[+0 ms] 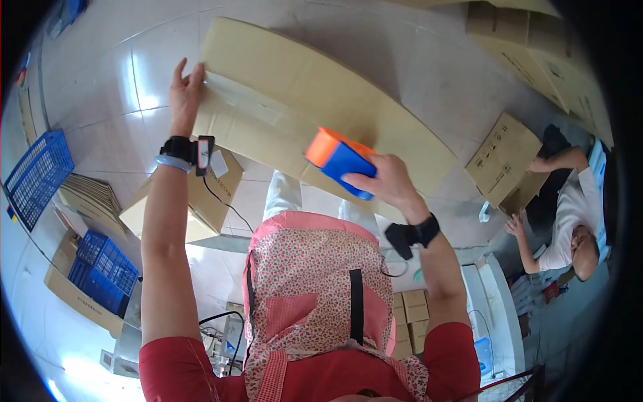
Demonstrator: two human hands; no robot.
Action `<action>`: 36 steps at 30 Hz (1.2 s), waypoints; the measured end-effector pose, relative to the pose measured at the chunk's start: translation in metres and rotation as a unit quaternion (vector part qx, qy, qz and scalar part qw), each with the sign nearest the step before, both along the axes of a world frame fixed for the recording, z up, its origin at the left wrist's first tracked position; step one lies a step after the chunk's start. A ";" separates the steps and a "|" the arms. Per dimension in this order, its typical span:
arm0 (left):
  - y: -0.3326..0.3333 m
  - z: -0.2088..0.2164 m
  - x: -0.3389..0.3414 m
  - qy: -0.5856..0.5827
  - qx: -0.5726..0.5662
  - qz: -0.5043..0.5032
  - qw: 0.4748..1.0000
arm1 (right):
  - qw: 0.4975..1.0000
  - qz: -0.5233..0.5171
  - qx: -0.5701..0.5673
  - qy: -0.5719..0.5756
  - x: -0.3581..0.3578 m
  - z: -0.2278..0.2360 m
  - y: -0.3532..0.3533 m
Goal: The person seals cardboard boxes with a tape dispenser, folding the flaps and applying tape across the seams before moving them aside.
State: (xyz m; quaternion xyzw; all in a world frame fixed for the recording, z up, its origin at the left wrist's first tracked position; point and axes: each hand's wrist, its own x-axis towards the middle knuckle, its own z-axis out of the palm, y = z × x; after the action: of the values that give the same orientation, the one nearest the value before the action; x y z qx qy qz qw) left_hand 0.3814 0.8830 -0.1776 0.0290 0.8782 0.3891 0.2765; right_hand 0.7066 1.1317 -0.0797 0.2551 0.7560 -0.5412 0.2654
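A long brown cardboard carton (295, 74) lies across the floor in front of me, its length running from upper left to lower right. At its left end, my left hand (185, 94) rests against the edge with the fingers stretched out, holding nothing. A shiny strip of clear tape (234, 92) shows along the seam near that end. Over the middle of the carton, my right hand (395, 182) grips a blue and orange tape dispenser (340, 161), fingers wrapped round its blue body. Whether the dispenser touches the cardboard I cannot tell.
Another carton (218, 194) stands below my left forearm. Blue plastic crates (41, 175) and flattened cardboard (94, 201) are at the left. On the right, a person (566, 214) handles an open carton (504, 161). Larger cartons (529, 50) stand at the upper right.
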 end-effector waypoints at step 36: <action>0.197 -0.002 0.339 0.327 -0.044 -0.600 0.729 | 0.995 -0.033 0.083 -0.047 0.262 -0.024 0.101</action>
State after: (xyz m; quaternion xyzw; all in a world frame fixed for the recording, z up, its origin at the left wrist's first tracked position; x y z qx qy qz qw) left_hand 0.7205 1.0803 -0.1792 0.6632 0.7302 0.0697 0.1488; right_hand 0.9683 1.2323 -0.1040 0.3261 0.7763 -0.4722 0.2607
